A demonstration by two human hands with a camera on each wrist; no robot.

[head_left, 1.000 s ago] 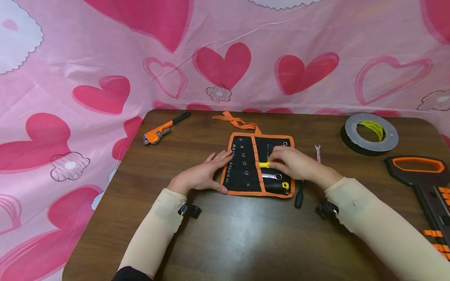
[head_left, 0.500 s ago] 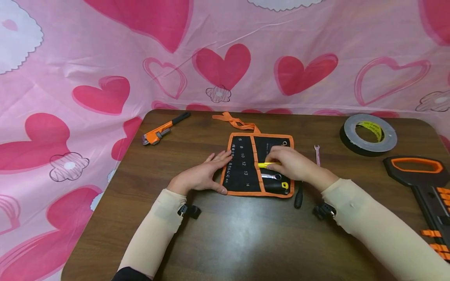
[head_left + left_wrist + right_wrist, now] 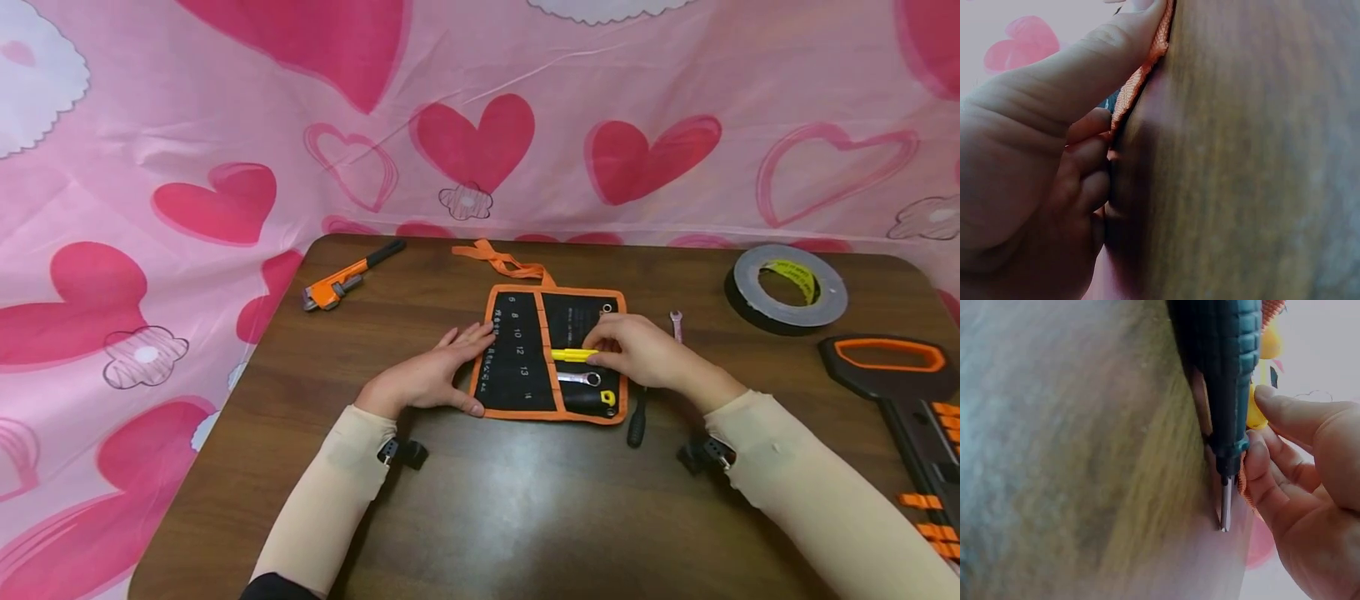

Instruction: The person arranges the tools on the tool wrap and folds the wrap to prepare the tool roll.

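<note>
A black tool pouch with orange trim (image 3: 517, 358) lies spread on the table. My left hand (image 3: 431, 371) rests with extended fingers on its left edge; in the left wrist view the thumb (image 3: 1104, 53) lies along the orange trim. My right hand (image 3: 637, 350) pinches the right end of a slim yellow tool (image 3: 572, 355), whose left end sits at the pocket edge. Below it in the pouch are a ring-ended wrench (image 3: 579, 379) and a yellow-ended piece (image 3: 607, 398). The right wrist view shows thumb and fingers at the rounded yellow end.
A black-handled screwdriver (image 3: 637, 423) lies beside the pouch's right edge, with a small wrench (image 3: 677, 325) behind. An orange pipe wrench (image 3: 341, 283) is at the back left. Right are a tape roll (image 3: 787, 287) and a black-orange rack (image 3: 892, 367). Orange ties (image 3: 502, 258) trail behind the pouch.
My right hand shifted slightly left, then drew back right along the yellow tool, so more of its length shows. My left hand has stayed in place on the pouch.
</note>
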